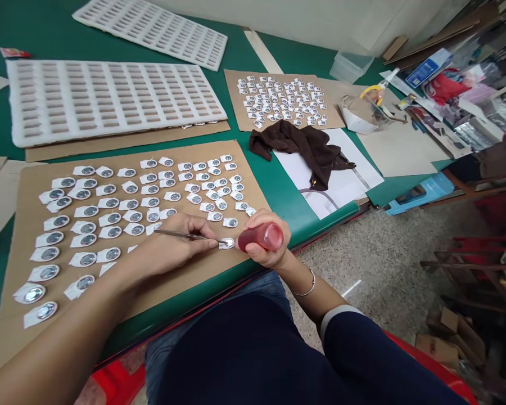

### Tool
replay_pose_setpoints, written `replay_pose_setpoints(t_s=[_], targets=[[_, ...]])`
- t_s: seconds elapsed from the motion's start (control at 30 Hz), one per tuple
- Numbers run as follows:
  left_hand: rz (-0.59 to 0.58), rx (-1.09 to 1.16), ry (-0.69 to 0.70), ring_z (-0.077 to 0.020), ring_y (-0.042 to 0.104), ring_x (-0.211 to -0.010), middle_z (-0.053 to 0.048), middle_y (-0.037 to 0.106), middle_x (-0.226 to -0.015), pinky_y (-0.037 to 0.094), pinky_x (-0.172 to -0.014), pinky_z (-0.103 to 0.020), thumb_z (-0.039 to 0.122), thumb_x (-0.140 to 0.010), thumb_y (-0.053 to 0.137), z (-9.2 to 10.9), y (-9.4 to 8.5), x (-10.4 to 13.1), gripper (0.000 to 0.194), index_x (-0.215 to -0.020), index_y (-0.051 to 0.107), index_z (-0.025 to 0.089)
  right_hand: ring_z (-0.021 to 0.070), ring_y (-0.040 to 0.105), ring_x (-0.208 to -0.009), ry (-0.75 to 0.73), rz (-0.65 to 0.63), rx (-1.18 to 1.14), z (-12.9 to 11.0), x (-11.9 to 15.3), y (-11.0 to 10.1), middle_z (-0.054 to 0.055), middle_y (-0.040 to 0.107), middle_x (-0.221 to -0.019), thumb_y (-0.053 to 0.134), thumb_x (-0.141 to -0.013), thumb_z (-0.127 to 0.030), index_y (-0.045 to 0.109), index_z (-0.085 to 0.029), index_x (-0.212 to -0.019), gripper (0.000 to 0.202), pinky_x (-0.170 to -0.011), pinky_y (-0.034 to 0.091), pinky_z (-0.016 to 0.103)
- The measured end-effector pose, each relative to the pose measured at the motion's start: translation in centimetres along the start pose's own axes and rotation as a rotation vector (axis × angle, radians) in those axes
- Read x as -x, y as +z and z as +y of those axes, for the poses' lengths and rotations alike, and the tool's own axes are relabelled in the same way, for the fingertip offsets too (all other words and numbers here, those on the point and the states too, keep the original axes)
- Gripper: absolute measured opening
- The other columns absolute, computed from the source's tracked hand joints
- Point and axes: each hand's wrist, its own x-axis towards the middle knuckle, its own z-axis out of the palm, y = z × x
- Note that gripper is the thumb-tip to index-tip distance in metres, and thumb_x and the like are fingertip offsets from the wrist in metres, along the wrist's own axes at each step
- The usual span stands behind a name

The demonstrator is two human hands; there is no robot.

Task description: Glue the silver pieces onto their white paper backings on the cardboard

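Observation:
My left hand (175, 247) is closed on slim metal tweezers (179, 234), whose tips reach a small round silver piece on a white paper tab (227, 243). In my right hand (274, 256) is a red squeeze bottle (263, 236), tilted so its narrow end points left at that same piece. Whether the bottle's tip touches the piece I cannot tell. Both hands are over the front right part of a brown cardboard sheet (152, 284). Rows of similar silver rounds on white tabs (86, 211) cover the sheet, some hidden behind my left arm.
A second cardboard (231, 98) with many such pieces lies farther back. White slotted foam trays (109, 101) stand at the back left. A dark brown cloth (303, 146) rests on white paper to the right, near a clear plastic box (351, 66) and yellow-handled scissors (373, 93).

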Motion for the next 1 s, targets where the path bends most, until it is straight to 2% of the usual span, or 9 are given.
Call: replay_pose_setpoints(t_s=[0.47,1.0], targets=[[0.010,0.026,-0.006,-0.0052,0.036,-0.037,0.006,0.046,-0.045,0.026,-0.034,-0.016,0.032,-0.071,0.069,-0.18,0.04,0.15,0.015,-0.067,0.066,0.017,0.0167,0.061,-0.065,-0.032,-0.096,-0.045,0.07,-0.27,0.13,0.002,0.063,-0.071,0.075,-0.074,-0.031,0.060,-0.019,-0.096,0.030,-0.061,0.053,0.031],[0.015,0.018,0.006,-0.0054,0.036,-0.037,0.006,0.047,-0.044,0.026,-0.034,-0.017,0.030,-0.071,0.069,0.03,0.10,0.21,0.014,-0.067,0.066,0.017,0.0161,0.063,-0.065,-0.015,-0.108,0.008,0.20,0.07,0.01,0.001,0.064,-0.070,0.073,-0.076,-0.036,0.057,-0.020,-0.093,0.028,-0.062,0.053,0.031]])
